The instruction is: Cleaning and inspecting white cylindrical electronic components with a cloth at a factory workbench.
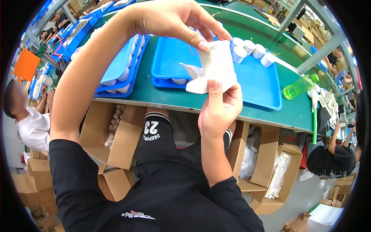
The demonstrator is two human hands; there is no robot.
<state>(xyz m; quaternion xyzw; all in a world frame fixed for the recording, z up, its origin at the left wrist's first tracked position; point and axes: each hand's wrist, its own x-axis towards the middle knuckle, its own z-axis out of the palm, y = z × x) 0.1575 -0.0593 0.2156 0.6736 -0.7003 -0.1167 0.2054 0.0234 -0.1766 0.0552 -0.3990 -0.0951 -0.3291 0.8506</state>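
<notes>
Above the blue tray [270,91], both my hands hold a white cylindrical piece [218,60]. My left hand [176,21] reaches over from the upper left, its thumb and fingers closed on the top end. From below, my right hand [222,108] grips the lower end, thumb in front. A white cloth or tissue [198,86] hangs crumpled from that lower end under my right thumb, a loose corner sticking out left. Whether the cloth wraps round the back of the piece is hidden. Several white cups with short wires [249,48] stand at the tray's far side.
Stacked blue trays with white cups [123,73] stand on the left of the green table [147,92]. A green bottle [300,87] lies at the right. Below the table edge are open cardboard boxes [127,143]. Other people sit at left [34,127] and right [334,158].
</notes>
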